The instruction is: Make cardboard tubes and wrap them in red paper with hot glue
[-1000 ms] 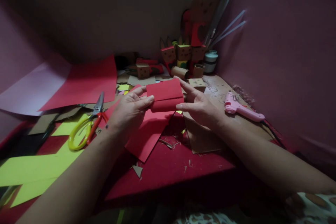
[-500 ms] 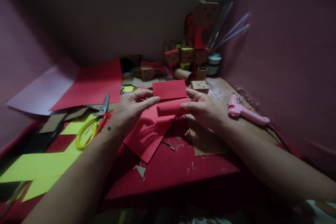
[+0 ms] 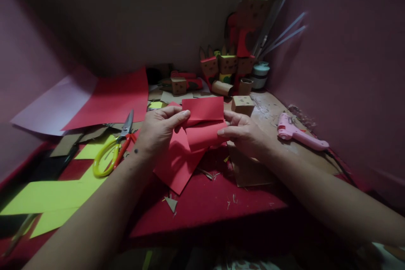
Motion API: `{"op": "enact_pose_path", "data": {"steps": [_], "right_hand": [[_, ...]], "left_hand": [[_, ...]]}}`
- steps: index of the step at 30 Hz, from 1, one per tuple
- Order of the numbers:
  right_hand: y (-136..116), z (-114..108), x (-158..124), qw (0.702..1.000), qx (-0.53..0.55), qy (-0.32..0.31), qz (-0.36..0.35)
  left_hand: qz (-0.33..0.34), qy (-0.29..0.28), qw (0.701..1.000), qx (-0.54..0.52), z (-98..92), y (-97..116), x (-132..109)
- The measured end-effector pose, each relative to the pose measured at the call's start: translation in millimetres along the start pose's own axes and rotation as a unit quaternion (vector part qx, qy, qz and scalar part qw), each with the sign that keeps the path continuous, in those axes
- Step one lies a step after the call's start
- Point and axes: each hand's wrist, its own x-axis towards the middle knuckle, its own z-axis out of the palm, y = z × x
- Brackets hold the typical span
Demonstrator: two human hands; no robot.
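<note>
Above the table, red paper [image 3: 202, 109] is held between both hands: a flat upper panel, with a curved lower panel [image 3: 202, 136] bowing toward me. Whether the two panels are one sheet or two pieces, I cannot tell. My left hand [image 3: 160, 128] pinches the left side, thumb over the front and fingers behind. On the other side my right hand [image 3: 245, 130] is closed on the right edges, thumb pressed to the lower panel. Beneath them lies a larger red paper piece [image 3: 177, 166] on the red tablecloth [image 3: 215, 213].
Yellow-and-red-handled scissors [image 3: 107, 156] lie left among yellow paper [image 3: 53, 196]. A pink glue gun [image 3: 300, 135] rests at right near a cardboard sheet [image 3: 249, 171]. Behind are a small cardboard box [image 3: 243, 104], cardboard animal figures [image 3: 228, 64] and a lidded jar [image 3: 260, 76].
The lower red panel has swung down and tilted, showing more of its face. My left thumb has shifted up onto the upper panel. The view has moved slightly.
</note>
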Motion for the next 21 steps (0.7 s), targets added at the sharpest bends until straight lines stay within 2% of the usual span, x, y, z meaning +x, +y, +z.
{"op": "enact_pose_path", "data": {"steps": [18, 21], "right_hand": [[-4, 3, 0, 0.999, 0.010, 0.042, 0.014], [-5, 3, 0, 0.999, 0.004, 0.041, 0.021]], "left_hand": [[-0.026, -0.041, 0.991, -0.124, 0.4, -12, 6], [-0.026, -0.049, 0.990, -0.131, -4.3, -8, 7]]}}
